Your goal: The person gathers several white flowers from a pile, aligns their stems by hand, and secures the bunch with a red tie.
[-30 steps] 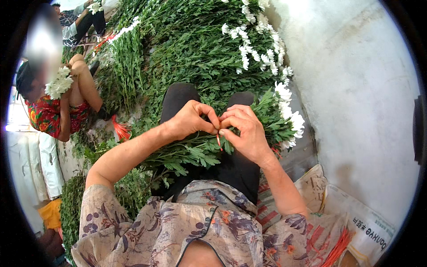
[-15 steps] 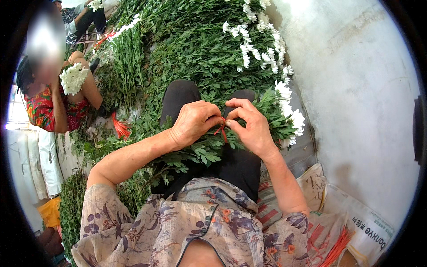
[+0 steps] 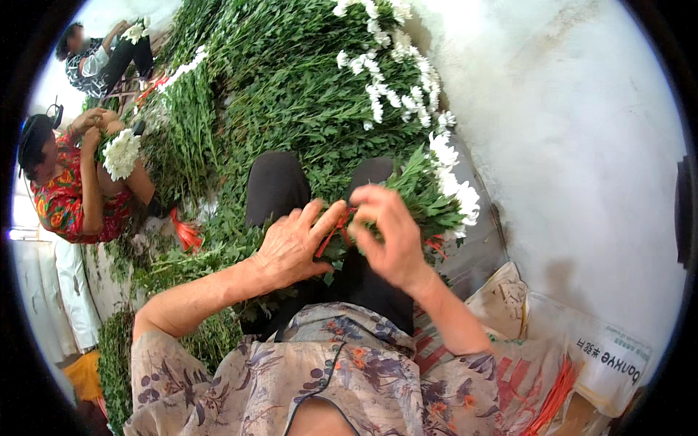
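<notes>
Across my lap lies a bunch of white chrysanthemums [image 3: 454, 196], its blooms to the right and leafy stems to the left. A red string [image 3: 336, 231] is at the stems, between my hands. My left hand [image 3: 291, 247] is spread over the bunch, thumb and forefinger apart beside the string. My right hand [image 3: 389, 236] is close on the other side, fingers bent near the string's upper end. It is blurred, so whether it pinches the string is unclear. Another bit of red string [image 3: 436, 245] shows near the blooms.
A large heap of cut chrysanthemums [image 3: 291, 94] spreads ahead. Two people sit at the left, one in a red patterned shirt [image 3: 69, 192] near a white bunch [image 3: 121, 154]. Red strings [image 3: 549, 400] lie on sacks [image 3: 589, 349] at lower right, beside a pale wall [image 3: 567, 145].
Both hands were pinched together at the red string. My left fingers have since spread, and my right hand has shifted, its fingers blurred. The whole view has shifted a little.
</notes>
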Demonstrator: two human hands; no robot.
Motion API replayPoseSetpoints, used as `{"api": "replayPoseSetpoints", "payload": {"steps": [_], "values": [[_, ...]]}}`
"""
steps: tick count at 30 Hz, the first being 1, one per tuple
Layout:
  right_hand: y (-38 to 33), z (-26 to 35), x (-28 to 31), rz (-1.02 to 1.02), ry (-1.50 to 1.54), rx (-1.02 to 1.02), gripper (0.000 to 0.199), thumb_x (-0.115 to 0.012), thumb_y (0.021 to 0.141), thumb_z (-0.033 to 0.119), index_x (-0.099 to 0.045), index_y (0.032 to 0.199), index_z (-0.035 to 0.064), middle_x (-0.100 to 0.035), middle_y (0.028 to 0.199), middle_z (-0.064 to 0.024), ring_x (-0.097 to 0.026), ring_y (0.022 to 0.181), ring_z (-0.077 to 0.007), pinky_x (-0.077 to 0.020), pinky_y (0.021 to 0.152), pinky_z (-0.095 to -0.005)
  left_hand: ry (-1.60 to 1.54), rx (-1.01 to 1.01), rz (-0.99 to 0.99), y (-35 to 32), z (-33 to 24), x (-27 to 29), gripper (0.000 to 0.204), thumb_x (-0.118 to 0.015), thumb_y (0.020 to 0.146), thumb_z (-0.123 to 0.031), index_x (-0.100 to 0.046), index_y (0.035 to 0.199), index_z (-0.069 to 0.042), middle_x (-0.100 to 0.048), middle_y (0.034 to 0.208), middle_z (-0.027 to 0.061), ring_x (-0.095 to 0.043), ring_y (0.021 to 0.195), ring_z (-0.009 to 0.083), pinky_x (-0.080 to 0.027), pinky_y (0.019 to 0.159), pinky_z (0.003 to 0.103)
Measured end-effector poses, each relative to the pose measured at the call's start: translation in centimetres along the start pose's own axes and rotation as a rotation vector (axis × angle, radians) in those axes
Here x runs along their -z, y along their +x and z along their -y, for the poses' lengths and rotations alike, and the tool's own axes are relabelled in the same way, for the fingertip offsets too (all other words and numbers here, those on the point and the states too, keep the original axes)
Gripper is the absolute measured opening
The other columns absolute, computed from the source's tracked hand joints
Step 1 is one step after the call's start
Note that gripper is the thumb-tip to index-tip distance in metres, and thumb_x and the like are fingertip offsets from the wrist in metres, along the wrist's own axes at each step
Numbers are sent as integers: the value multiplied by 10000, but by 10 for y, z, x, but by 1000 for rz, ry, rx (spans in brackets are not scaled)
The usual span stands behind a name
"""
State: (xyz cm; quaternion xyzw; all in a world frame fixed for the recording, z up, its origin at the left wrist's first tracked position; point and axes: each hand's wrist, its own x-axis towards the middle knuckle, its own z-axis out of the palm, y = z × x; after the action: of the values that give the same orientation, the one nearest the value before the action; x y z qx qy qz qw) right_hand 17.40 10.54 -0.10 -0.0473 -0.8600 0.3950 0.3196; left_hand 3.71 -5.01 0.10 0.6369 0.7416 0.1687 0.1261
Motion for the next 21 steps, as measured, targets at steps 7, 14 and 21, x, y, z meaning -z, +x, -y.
{"api": "replayPoseSetpoints", "payload": {"steps": [7, 14, 21], "values": [[-69, 11, -3, 220, 991, -822, 507, -751, 823, 246, -535, 1216, 10, -591, 1153, -47, -550, 997, -148, -462, 828, -312, -1097, 205, 481, 19, 28, 43, 605, -758, 693, -80, -558, 1264, -52, -658, 1016, 23, -572, 910, 94, -472, 821, 271], [14, -1, -23, -95, 1546, -280, 767, -779, 777, 308, -379, 1394, 89, -492, 1345, -66, -466, 1276, -237, -395, 1065, -415, -1093, 319, 488, 21, 13, 51, 756, -795, 713, -171, -447, 1373, -45, -620, 1148, 46, -553, 1049, 168, -423, 946, 302], [45, 0, -47, -372, 1339, -688, 415, -694, 817, 332, -579, 1126, 80, -606, 1076, -32, -574, 1023, -172, -457, 949, -341, -264, 222, -71, 24, 10, 62, 827, -777, 689, -140, -341, 1391, -175, -635, 1053, 74, -645, 845, 352, -519, 703, 428]]}}
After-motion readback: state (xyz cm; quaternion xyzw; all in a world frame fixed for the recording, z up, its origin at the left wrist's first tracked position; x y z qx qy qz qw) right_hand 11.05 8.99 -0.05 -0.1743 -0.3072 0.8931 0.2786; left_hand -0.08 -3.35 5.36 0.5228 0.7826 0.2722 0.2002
